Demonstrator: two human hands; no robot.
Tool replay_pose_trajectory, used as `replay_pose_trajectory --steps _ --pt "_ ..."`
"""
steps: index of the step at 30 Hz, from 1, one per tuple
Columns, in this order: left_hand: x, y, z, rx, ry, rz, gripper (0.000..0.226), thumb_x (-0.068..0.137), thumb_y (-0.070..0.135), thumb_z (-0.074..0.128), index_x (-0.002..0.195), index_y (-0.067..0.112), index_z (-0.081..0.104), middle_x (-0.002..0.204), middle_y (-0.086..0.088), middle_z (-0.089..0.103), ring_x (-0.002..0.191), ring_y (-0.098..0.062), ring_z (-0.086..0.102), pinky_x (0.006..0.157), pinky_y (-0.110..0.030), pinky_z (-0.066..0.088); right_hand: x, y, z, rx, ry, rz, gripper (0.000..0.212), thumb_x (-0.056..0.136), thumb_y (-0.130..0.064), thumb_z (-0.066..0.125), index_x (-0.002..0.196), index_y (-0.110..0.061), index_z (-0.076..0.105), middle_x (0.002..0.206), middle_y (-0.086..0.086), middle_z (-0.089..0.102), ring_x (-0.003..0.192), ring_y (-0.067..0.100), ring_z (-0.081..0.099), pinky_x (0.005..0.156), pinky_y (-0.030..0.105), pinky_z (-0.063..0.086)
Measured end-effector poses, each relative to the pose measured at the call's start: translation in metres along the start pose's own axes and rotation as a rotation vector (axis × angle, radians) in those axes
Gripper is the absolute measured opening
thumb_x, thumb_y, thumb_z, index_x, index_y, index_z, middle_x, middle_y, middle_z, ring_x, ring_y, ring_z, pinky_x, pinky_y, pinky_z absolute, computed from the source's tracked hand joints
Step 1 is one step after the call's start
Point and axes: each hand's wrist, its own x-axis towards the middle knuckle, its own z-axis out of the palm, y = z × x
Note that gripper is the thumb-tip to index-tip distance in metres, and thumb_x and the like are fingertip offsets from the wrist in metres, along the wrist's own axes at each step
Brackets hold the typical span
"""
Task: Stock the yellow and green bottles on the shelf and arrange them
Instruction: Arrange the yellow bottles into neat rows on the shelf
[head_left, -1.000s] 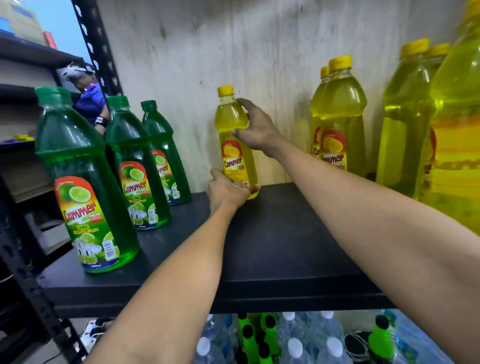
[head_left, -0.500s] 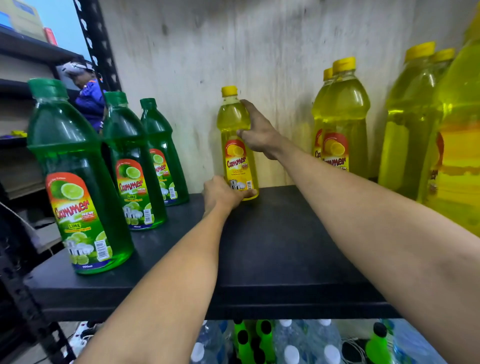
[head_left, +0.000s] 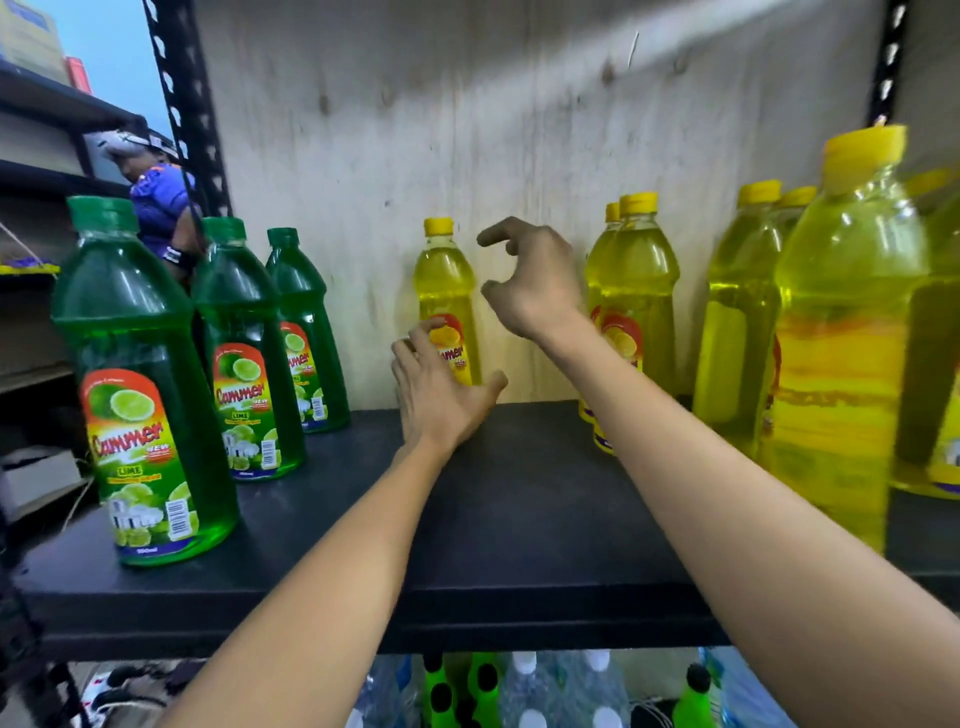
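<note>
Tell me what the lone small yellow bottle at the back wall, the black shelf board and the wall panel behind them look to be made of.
Small yellow bottle: clear glossy plastic, likely; liquid shows through, highlights on its shoulder, printed label.
Black shelf board: matte dark surface, perhaps painted metal or laminate; unclear.
Wall panel: pale, streaked, grain-like lines and knots suggest whitewashed plywood.

Two bare forearms reach in from the lower edge of the head view, both uncovered along their whole visible length: no sleeve, cuff or glove shows on either. The left hand (head_left: 441, 395) is bare, with no ring, watch or strap at the wrist. The right hand (head_left: 535, 283) is likewise bare, its wrist free of any band or jewellery. The fingernails are short and unpainted as far as the slight motion blur allows. No marks, tattoos or plasters are visible on either arm.
</note>
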Motion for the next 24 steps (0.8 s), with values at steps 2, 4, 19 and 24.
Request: replay_pose_trajectory --steps 2,4,19,24 --pt "-0.009 0.016 0.007 -0.141 -0.128 0.058 0.070 0.068 0.042 0.082 0.124 0.024 0.045 0.112 -0.002 0.049 0.097 -0.019 0.053 0.085 -0.036 0.048 -0.008 0.002 -0.030 -0.030 0.133 -0.013 0.050 0.076 -0.003 0.066 0.121 -0.026 0.064 0.122 0.009 0.056 0.111 0.027 0.058 0.082 0.025 0.042" --pt "-0.023 0.033 0.020 -0.235 -0.327 0.038 0.070 0.065 0.045 0.087 0.121 0.025 0.050 0.104 0.002 0.054 0.083 -0.014 0.055 0.075 -0.031 0.051 -0.015 0.009 -0.054 -0.086 0.264 0.048 0.052 0.076 -0.001 0.061 0.122 -0.026 0.062 0.123 0.010 0.052 0.114 0.033 0.052 0.089 0.031 0.041" --pt "-0.059 0.084 0.067 -0.165 -0.649 -0.137 0.091 0.050 0.055 0.092 0.126 0.023 0.052 0.116 0.002 0.068 0.108 -0.018 0.064 0.096 -0.041 0.054 -0.026 0.062 -0.071 -0.095 0.114 0.404 0.086 0.078 -0.012 0.074 0.146 -0.037 0.027 0.118 0.017 0.057 0.109 0.040 0.059 0.090 0.046 0.054" --pt "-0.050 0.071 0.052 -0.137 -0.621 -0.111 0.075 0.042 0.058 0.093 0.102 0.029 0.060 0.095 0.007 0.071 0.093 -0.014 0.067 0.088 -0.038 0.057 -0.025 0.060 -0.065 -0.062 0.121 0.365 0.086 0.075 -0.020 0.081 0.144 -0.037 0.033 0.117 0.015 0.061 0.105 0.036 0.063 0.079 0.035 0.052"
